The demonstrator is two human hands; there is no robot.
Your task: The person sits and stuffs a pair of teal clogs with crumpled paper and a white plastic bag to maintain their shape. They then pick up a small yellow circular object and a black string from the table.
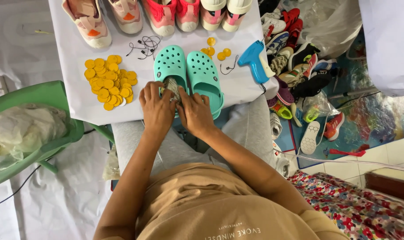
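My left hand point(156, 106) and right hand point(194, 111) pinch crumpled paper point(171, 86) at the left green clog point(170, 66); I judge stuffing barely begun, right clog point(206, 75) untouched.

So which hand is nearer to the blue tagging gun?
The right hand. It rests at the heel end of the teal clogs, with the blue tagging gun up and to its right. The left hand sits farther away, on the other side of the right.
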